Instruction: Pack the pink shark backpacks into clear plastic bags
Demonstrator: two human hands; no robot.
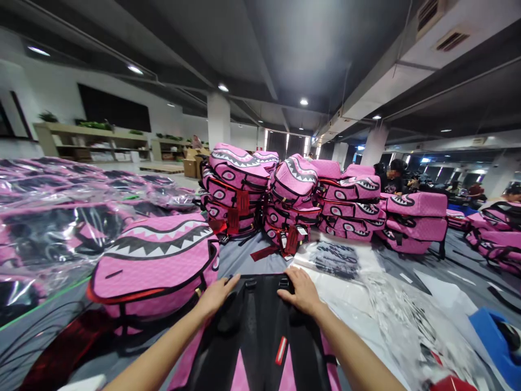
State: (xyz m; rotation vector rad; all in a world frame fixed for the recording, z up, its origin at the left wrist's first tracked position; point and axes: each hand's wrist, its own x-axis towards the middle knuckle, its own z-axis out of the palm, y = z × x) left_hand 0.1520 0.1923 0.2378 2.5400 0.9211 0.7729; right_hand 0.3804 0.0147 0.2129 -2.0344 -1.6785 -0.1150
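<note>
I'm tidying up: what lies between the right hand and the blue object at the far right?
In the head view, whitish sheeting and crumpled clear plastic lie between the right hand and the blue object.

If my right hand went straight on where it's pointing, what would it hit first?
Probably the red tags at the foot of the stack of pink backpacks ahead of your right hand, though depth is hard to judge.
</note>
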